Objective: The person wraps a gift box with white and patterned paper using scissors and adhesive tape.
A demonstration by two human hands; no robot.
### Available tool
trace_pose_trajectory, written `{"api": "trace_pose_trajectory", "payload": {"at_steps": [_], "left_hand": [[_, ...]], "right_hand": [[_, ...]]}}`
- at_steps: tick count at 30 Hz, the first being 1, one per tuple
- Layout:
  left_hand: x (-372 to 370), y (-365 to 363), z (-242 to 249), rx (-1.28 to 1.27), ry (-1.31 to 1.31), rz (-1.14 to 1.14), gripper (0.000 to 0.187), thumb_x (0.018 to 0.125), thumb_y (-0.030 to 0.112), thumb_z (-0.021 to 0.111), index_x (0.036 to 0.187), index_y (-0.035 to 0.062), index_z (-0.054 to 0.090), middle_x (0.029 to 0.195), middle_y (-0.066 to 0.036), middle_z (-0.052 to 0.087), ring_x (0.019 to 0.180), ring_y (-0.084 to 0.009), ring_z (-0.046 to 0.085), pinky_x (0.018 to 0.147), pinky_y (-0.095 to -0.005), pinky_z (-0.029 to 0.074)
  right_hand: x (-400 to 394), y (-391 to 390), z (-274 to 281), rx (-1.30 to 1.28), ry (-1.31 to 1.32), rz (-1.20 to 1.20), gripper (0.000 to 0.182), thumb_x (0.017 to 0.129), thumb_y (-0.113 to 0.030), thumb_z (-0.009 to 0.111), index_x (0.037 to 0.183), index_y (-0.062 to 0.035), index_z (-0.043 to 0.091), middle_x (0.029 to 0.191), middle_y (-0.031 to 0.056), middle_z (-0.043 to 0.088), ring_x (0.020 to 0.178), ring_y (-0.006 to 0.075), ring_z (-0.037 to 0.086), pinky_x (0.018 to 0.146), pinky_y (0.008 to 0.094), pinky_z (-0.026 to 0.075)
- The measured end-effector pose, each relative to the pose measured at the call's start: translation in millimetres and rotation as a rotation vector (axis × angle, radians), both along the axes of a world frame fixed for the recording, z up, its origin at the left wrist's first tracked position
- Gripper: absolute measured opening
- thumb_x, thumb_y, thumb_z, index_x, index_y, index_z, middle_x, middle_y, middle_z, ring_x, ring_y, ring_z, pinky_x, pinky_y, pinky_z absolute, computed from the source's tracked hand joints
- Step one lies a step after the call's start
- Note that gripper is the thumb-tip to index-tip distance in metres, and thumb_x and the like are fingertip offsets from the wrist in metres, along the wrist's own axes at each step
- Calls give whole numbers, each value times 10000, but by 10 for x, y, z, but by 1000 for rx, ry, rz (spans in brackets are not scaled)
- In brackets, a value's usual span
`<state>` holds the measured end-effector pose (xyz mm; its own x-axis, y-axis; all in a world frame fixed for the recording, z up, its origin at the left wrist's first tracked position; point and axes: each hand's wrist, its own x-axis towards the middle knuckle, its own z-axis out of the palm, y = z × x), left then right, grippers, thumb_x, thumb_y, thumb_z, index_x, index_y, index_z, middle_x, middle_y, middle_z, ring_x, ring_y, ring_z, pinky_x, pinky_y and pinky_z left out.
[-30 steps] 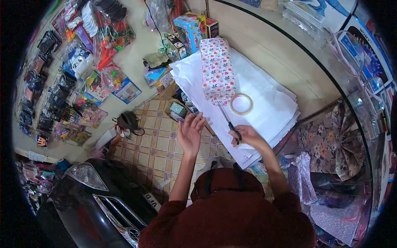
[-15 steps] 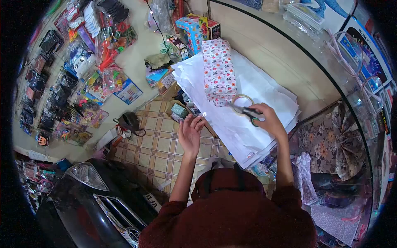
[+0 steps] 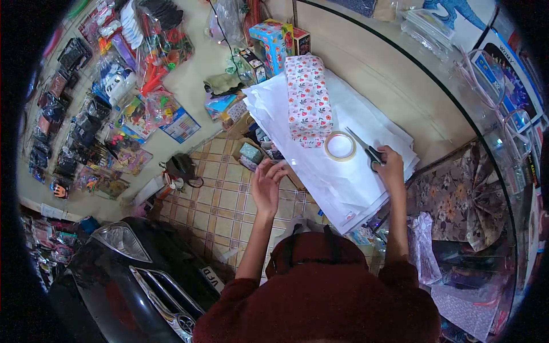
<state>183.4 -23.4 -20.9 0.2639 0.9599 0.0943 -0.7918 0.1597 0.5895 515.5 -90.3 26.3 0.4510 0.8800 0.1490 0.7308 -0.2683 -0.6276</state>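
Observation:
My right hand has its fingers at the dark handles of a pair of scissors, whose blades point up and left over a stack of white paper sheets. A roll of tape lies on the paper left of the scissors. Touching the tape's upper left is the lower end of a long floral-patterned package. My left hand is raised near the paper's left edge, holding nothing, its fingers loosely bent and apart.
Below the paper's left edge is an open cardboard box with a small greenish block. A black toy car stands at lower left on the tiled floor. Glass-edged shelving curves along the right; packaged goods hang at left.
My right hand has moved right and down with the scissors, away from over the tape roll, which now shows fully. My left hand has barely moved.

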Motion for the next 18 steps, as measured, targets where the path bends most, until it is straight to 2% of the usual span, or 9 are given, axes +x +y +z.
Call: {"api": "trace_pose_trajectory", "payload": {"at_steps": [2,4,5,8,11,14,15,18], "left_hand": [[10,2,-24,-19,19,-2,429,968,397,402,1189,47,512,1112,-173,595,1041,-277,573,925,-393,428],[21,21,-80,3,82,-41,467,968,422,373,1208,44,506,1112,-215,603,992,-306,593,923,-404,423],[20,28,-107,15,116,-62,486,968,434,359,1218,43,503,1112,-236,607,967,-320,603,922,-410,421],[62,3,-29,67,228,-96,502,966,442,360,1212,30,505,1083,-229,622,1003,-326,596,923,-417,430],[92,-15,68,112,293,-129,517,969,449,354,1226,25,498,1123,-239,601,1050,-332,586,917,-427,439],[135,-19,186,132,273,-164,583,962,508,325,1259,29,474,1218,-273,545,1105,-351,559,955,-448,408],[129,-21,218,108,222,-198,608,959,529,302,1279,33,447,1245,-286,521,1133,-362,540,989,-456,375],[106,-23,253,55,58,-297,691,940,598,254,1348,52,369,1345,-306,416,1235,-391,445,1072,-489,279]], "right_hand": [[-55,-2,15,-96,-143,-28,380,635,-55,742,996,-8,634,905,171,647,849,318,632,766,403,497],[-215,33,80,-188,-278,-53,388,647,-109,766,1000,-7,641,850,146,654,820,306,639,749,395,501],[-272,79,175,-316,-294,-61,378,669,-180,777,993,-33,651,939,145,635,907,319,605,797,401,472],[-394,137,320,-272,-544,-41,365,687,-195,766,1007,-58,657,1077,147,593,1026,296,558,837,407,437],[-447,188,353,-88,-210,287,364,689,-208,764,1010,-74,656,1170,139,549,1089,270,518,891,412,391],[-549,224,49,24,-270,505,361,719,-224,736,1041,-86,646,1158,121,546,1125,266,493,931,464,339],[-618,243,25,133,-324,517,280,735,-185,723,989,-84,662,1079,102,591,1061,249,541,968,463,310],[-630,279,157,-156,-272,507,193,747,-152,711,925,-82,678,963,71,638,978,228,589,999,463,277]]}}
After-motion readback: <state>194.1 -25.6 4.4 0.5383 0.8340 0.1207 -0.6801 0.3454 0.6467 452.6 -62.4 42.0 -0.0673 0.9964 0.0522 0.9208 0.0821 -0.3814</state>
